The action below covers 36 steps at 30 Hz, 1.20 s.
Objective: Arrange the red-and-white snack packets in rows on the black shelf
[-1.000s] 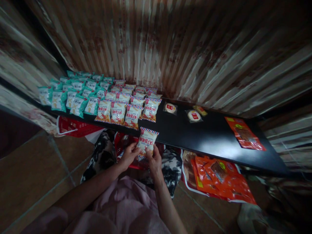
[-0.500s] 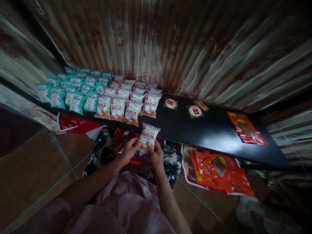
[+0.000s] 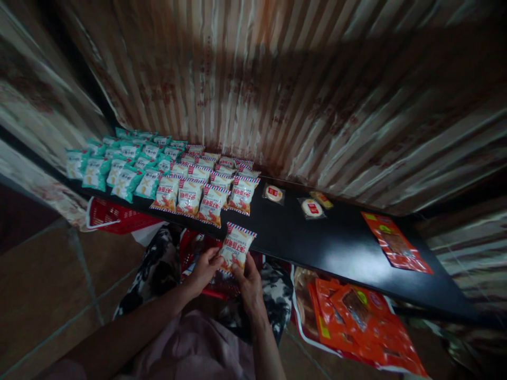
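Between my two hands is a white and orange snack bag (image 3: 236,247) with a striped top edge, its printed front facing up. My left hand (image 3: 206,268) pinches its lower left side. On the lower right side, my right hand (image 3: 247,277) grips it with the thumb across the front. The bag is held just off the near edge of a black shelf (image 3: 285,232). Rows of matching snack bags (image 3: 190,195) stand on the shelf beyond it. Left of those are rows of teal snack bags (image 3: 125,182).
Round white packaged cakes (image 3: 312,208), a small yellow packet (image 3: 321,199) and an orange-red packet (image 3: 396,241) lie on the shelf. Below it are a red basket (image 3: 114,215), another red basket (image 3: 216,289) between my knees, and a container of orange packets (image 3: 364,322). A striped curtain (image 3: 253,95) hangs behind.
The view has tilted up a little, so the shelf and its goods sit lower in the picture. Both hands keep hold of the same snack bag at the shelf's near edge.
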Each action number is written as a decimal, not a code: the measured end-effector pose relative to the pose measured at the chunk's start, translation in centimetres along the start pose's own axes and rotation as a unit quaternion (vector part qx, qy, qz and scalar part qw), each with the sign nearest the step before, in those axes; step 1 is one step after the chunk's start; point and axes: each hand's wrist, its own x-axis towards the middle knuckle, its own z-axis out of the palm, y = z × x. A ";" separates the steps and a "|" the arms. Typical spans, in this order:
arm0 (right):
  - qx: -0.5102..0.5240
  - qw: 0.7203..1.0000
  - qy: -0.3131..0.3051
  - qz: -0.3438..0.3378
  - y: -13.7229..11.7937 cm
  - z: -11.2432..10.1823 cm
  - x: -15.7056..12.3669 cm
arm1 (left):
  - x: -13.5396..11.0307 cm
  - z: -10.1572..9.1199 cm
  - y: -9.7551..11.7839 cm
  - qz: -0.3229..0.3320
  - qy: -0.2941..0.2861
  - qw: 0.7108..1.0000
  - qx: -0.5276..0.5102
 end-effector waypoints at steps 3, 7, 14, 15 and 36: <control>-0.011 1.000 0.017 0.000 0.4 0.1 0.2 | 0.0 -0.1 -0.2 0.000 0.005 1.000 0.016; -0.034 0.999 0.023 -0.012 0.7 0.1 0.6 | 0.4 0.1 0.1 0.024 0.024 0.999 0.012; -0.023 1.000 0.012 -0.007 0.3 -0.1 1.2 | 0.8 0.6 1.2 0.056 0.048 0.997 0.020; -0.024 0.999 0.020 -0.012 0.4 -0.1 1.3 | 0.8 0.6 1.2 0.057 0.047 0.997 0.021; -0.027 0.999 0.006 -0.038 -0.7 -0.3 1.4 | 2.1 1.2 4.4 0.057 0.013 0.997 0.059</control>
